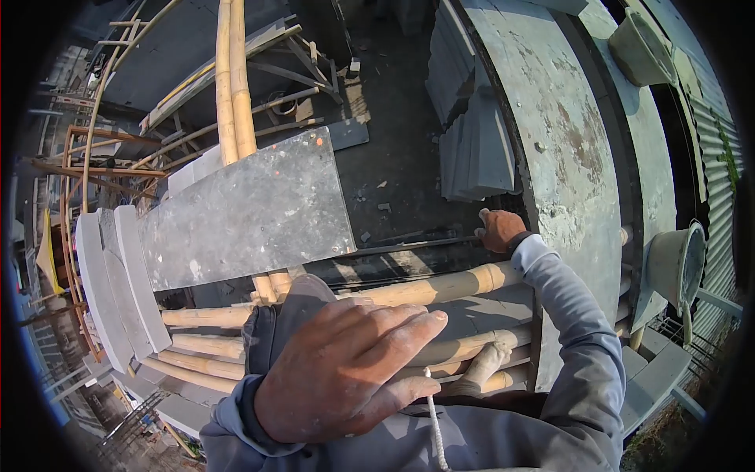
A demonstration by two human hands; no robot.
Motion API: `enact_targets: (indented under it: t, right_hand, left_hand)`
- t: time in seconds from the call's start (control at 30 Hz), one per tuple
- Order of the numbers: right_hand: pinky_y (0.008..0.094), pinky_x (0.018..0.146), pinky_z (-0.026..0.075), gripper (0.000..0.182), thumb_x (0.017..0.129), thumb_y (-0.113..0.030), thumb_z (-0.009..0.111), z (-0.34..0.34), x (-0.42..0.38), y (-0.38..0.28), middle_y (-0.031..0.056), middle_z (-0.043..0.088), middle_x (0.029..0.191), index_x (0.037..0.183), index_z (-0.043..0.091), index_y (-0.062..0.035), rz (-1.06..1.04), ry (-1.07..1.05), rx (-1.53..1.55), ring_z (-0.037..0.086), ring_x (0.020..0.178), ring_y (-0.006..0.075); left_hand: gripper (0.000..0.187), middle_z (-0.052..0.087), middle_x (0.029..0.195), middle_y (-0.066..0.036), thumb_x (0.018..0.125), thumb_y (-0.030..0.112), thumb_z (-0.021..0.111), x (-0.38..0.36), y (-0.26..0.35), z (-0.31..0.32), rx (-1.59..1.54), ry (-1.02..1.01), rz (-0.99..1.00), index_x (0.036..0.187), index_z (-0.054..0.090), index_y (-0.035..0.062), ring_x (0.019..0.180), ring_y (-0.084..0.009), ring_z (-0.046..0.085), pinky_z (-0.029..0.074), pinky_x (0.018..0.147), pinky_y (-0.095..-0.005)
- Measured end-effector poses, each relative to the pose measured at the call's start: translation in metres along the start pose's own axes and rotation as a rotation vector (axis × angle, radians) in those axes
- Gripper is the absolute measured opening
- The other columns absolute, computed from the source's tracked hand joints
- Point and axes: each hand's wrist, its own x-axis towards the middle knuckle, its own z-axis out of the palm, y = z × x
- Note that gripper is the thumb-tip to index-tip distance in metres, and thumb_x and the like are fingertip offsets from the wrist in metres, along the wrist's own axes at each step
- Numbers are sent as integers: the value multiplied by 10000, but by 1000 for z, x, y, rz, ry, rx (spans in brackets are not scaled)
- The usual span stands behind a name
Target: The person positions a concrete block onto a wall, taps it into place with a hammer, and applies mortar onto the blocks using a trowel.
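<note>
1. Firstly, right hand (pixel 503 230), one of two: fingers curled, at the inner edge of a long plank. Whether they are clamped on anything cannot be told.
2. One thin strip (pixel 417 245) runs up to these fingers, beyond the bamboo underfoot, between a grey board and the long plank. Contact with the hand cannot be confirmed.
3. Left hand (pixel 346 370): raised in the foreground, fingers extended and lying close together, thumb apart; nothing visible in its grasp.
4. One white cord (pixel 435 433) hangs just below the left thumb, against the person's grey clothing.
5. One bare foot (pixel 489 363) rests on the bamboo poles (pixel 204 317); four poles are counted at the left side.
6. One grey board (pixel 252 208), spattered with pale marks, lies left of the strip. Two bamboo lengths (pixel 233 79) extend past its far edge.
7. Three pale slabs (pixel 114 291) stand at the board's left end.
8. Right side: one long plank (pixel 566 149), surface worn; one narrower plank (pixel 654 149) beyond it; two buckets (pixel 649 51), both tilted.
9. Pale blocks (pixel 476 149) are stacked below the long plank; number unclear.
</note>
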Motion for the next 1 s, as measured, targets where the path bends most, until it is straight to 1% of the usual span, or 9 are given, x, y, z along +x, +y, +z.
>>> enact_targets:
  t: [0.03, 0.07, 0.2, 0.23, 0.33, 0.47, 0.6, 0.8, 1.0]
  right_hand:
    - [431, 805, 498, 427, 831, -316, 608, -17, -12, 1, 205, 655, 970, 1134, 563, -19, -26, -35, -56, 632, 927, 356]
    - [428, 781, 503, 363, 826, -309, 614, -24, -24, 4, 179, 652, 916, 1041, 560, -23, -65, 11, -67, 640, 890, 340]
    - [434, 786, 502, 398, 805, -298, 634, -32, -57, 18, 195, 659, 911, 1079, 576, -15, -95, 139, 60, 634, 894, 366]
    - [435, 792, 501, 407, 804, -302, 634, -31, -59, 16, 200, 659, 924, 1086, 578, -15, -83, 119, 118, 632, 901, 370]
    - [437, 805, 497, 429, 802, -317, 631, -11, -59, 4, 214, 658, 956, 1107, 583, -19, -73, 36, 223, 629, 920, 380]
    - [445, 807, 496, 457, 812, -352, 612, 12, -26, -35, 219, 659, 968, 1141, 580, -37, -169, -184, 75, 631, 929, 383]
    - [443, 869, 477, 490, 829, -348, 592, -1, -12, -78, 237, 642, 1025, 1206, 544, -38, -289, -66, 194, 612, 990, 379]
    - [441, 880, 473, 499, 843, -335, 576, -16, -5, -82, 236, 638, 1044, 1230, 519, -26, -235, -24, 279, 604, 1007, 386]
    - [440, 887, 469, 502, 849, -352, 574, -7, -5, -76, 224, 637, 1066, 1233, 527, -33, -181, -61, 188, 603, 1023, 375]
  left_hand:
    - [537, 628, 1116, -137, 734, 306, 745, 3, -1, 5, 5, 42, 50, 1157, 595, 10, 983, -266, 612, 467, 850, -373]
    - [535, 628, 1115, -137, 730, 294, 749, 3, -3, 10, 13, 85, 99, 1154, 595, 6, 981, -257, 616, 471, 843, -361]
    - [553, 633, 1114, -145, 723, 269, 751, 2, -1, 15, -7, 89, 105, 1172, 582, -7, 944, -248, 627, 478, 810, -348]
    - [558, 632, 1116, -151, 724, 265, 748, 2, -1, 17, 5, 98, 104, 1179, 577, -9, 937, -257, 626, 477, 808, -360]
    - [495, 614, 1061, -175, 850, 299, 638, 3, 1, 21, 5, 36, 128, 1207, 542, -30, 960, -290, 596, 437, 860, -375]
    - [488, 615, 1084, -171, 841, 324, 644, 0, 6, 28, 54, 52, 154, 1188, 556, -9, 967, -298, 601, 443, 865, -383]
    - [532, 621, 1119, -165, 813, 348, 670, -5, 4, 28, 100, 31, 141, 1211, 559, 14, 995, -300, 609, 457, 869, -383]
    - [522, 618, 1115, -172, 827, 332, 657, -10, 1, 21, 100, 29, 117, 1222, 546, 9, 988, -290, 607, 451, 872, -386]
    - [535, 603, 1144, -176, 853, 347, 636, -12, -2, 22, 89, -23, 143, 1256, 517, 15, 1002, -298, 597, 443, 879, -388]
